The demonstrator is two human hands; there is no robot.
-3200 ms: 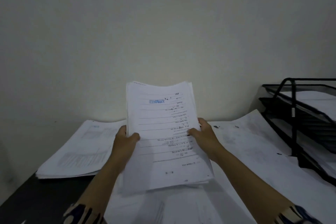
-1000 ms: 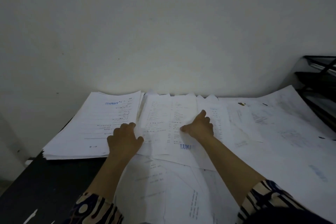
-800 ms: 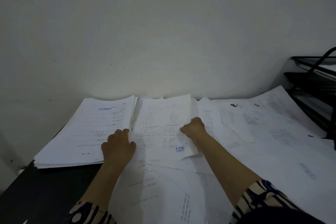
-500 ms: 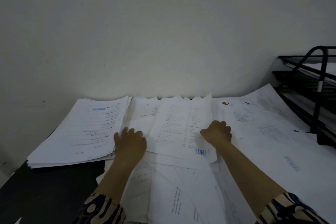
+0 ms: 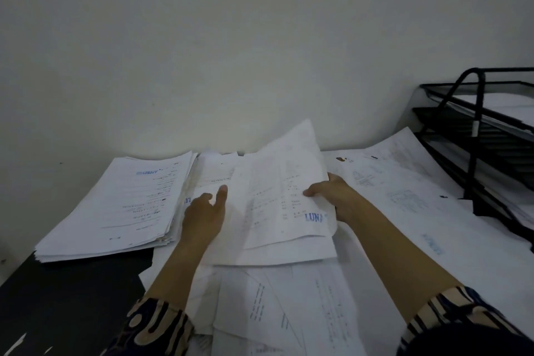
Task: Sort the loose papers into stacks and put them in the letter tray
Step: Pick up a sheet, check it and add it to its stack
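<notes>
The right hand [image 5: 332, 196] pinches a few lifted sheets [image 5: 277, 199] over the loose papers [image 5: 303, 306] while the left hand [image 5: 205, 214] lies flat, so unsupported sheets could slip or crease, well short of the tray [image 5: 474, 136].

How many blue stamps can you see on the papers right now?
3: one on the left stack, one reading LUNA on the sheets gripped by the right hand, one near the right edge. Others may be hidden.
</notes>
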